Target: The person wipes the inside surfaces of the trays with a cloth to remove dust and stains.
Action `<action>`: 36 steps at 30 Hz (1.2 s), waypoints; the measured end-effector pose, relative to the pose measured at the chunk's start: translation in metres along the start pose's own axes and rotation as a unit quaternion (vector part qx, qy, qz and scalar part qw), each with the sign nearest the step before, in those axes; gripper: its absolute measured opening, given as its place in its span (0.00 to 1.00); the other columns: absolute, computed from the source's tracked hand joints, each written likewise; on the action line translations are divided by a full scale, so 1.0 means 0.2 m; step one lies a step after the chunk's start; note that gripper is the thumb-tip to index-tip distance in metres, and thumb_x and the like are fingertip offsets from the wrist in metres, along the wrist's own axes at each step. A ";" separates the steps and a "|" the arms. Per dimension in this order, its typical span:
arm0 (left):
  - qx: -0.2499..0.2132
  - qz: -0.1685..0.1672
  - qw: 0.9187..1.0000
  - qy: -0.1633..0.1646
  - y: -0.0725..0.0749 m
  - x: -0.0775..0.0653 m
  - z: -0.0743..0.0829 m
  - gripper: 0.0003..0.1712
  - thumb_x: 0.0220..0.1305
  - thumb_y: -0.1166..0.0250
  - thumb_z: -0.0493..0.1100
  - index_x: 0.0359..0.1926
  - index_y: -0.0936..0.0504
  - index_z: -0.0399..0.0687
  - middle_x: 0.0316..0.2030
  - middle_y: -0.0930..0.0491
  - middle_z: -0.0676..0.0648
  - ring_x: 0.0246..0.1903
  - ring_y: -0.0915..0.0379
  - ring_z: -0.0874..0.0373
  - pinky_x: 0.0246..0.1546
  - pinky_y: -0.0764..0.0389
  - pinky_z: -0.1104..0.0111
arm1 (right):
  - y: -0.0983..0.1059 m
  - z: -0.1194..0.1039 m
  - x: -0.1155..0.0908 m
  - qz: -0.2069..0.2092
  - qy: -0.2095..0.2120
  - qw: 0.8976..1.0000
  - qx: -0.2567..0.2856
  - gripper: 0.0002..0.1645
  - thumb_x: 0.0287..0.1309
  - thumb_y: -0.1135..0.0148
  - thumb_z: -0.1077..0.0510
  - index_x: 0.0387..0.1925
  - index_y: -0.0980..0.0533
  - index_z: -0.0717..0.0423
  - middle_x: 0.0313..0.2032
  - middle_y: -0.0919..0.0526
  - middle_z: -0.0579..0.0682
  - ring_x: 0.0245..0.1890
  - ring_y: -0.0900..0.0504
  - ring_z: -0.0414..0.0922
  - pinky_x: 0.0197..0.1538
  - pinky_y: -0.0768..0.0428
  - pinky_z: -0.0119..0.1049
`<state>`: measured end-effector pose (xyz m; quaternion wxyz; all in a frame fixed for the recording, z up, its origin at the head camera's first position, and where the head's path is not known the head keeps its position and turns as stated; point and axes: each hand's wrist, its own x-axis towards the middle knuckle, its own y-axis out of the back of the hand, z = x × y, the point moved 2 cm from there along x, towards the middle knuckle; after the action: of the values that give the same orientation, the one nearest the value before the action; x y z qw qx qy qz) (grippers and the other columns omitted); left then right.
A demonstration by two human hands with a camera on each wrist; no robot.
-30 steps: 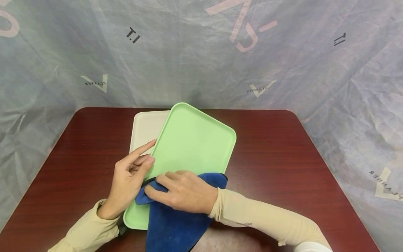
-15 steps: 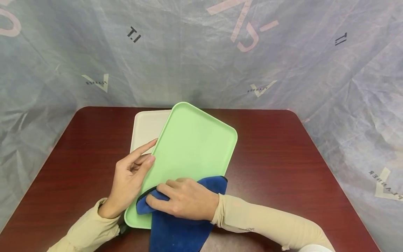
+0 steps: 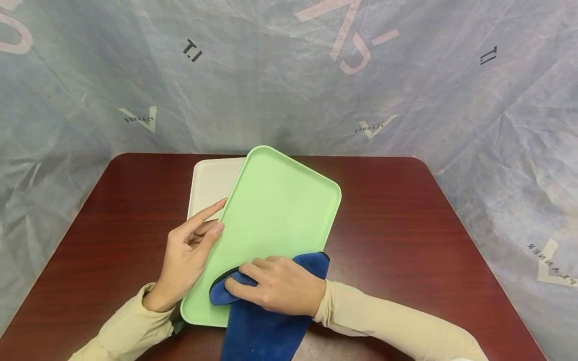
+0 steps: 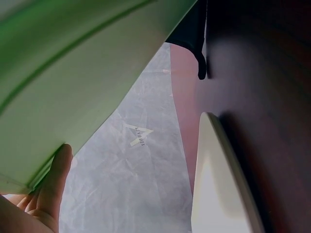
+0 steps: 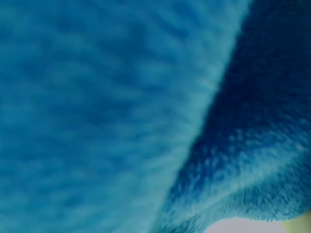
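Observation:
My left hand [image 3: 185, 255] grips the left edge of a green rectangular tray [image 3: 280, 205], thumb on the rim and other fingers reaching underneath. In the left wrist view the tray's underside [image 4: 97, 82] is raised off the table, with a finger [image 4: 57, 179] against it. A blue cloth [image 3: 266, 331] with a dark edge is bunched in my right hand [image 3: 280, 286], which presses it on the near part of the tray. Part of the cloth hangs over the tray's near edge. Blue pile [image 5: 97, 107] fills the right wrist view, hiding the fingers there.
Partly covered by the green tray, a white tray [image 3: 212, 183] lies on the dark red table [image 3: 388, 225]. It shows edge-on at the right of the left wrist view. Grey printed sheeting [image 3: 280, 75] hangs behind and beside the table.
My right hand and the cloth have slid to the right and slightly nearer across the green tray, baring more of its near left corner. My left hand keeps its grip, almost still.

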<state>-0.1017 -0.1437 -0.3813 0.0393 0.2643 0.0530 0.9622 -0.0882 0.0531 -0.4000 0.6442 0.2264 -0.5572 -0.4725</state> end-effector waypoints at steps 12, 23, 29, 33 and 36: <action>0.015 0.014 1.000 0.003 0.00 0.00 0.01 0.26 0.70 0.43 0.26 0.66 0.25 0.42 0.41 0.13 0.37 0.29 0.17 0.57 0.29 0.18 0.72 | 0.03 0.03 -0.12 0.000 -0.032 0.999 0.031 0.18 0.79 0.61 0.61 0.45 0.23 0.50 0.30 0.30 0.44 0.20 0.38 0.37 0.24 0.35 0.25; 0.048 0.028 0.998 -0.009 0.00 -0.01 0.02 0.27 0.68 0.41 0.25 0.66 0.24 0.43 0.39 0.13 0.40 0.25 0.22 0.59 0.24 0.24 0.74 | 0.05 0.04 -0.23 -0.005 -0.051 0.998 0.029 0.15 0.75 0.58 0.66 0.47 0.24 0.51 0.32 0.29 0.45 0.21 0.37 0.37 0.24 0.34 0.25; 0.051 0.028 0.998 -0.002 0.00 -0.01 0.02 0.27 0.68 0.41 0.26 0.66 0.24 0.45 0.39 0.13 0.41 0.27 0.19 0.60 0.27 0.22 0.74 | 0.07 0.05 -0.28 -0.008 -0.071 0.997 0.036 0.19 0.73 0.60 0.67 0.49 0.24 0.51 0.33 0.29 0.46 0.22 0.35 0.38 0.24 0.33 0.27; 0.046 0.026 0.999 -0.003 -0.01 -0.01 0.03 0.27 0.68 0.41 0.26 0.66 0.24 0.44 0.40 0.13 0.40 0.29 0.18 0.60 0.29 0.21 0.74 | 0.08 0.06 -0.31 -0.017 -0.082 0.996 0.036 0.19 0.72 0.61 0.68 0.49 0.24 0.51 0.33 0.29 0.46 0.22 0.35 0.38 0.25 0.32 0.27; 0.038 0.025 0.999 -0.006 -0.01 -0.01 0.03 0.27 0.68 0.41 0.25 0.66 0.25 0.42 0.40 0.13 0.39 0.30 0.17 0.59 0.31 0.19 0.74 | 0.08 0.06 -0.34 -0.023 -0.092 0.995 0.034 0.20 0.70 0.61 0.69 0.49 0.24 0.51 0.33 0.29 0.46 0.23 0.35 0.39 0.25 0.31 0.28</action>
<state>-0.0970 -0.1419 -0.3774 0.0058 0.2730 0.0824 0.9585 -0.0888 0.1207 -0.4178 0.5714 0.2167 -0.6243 -0.4866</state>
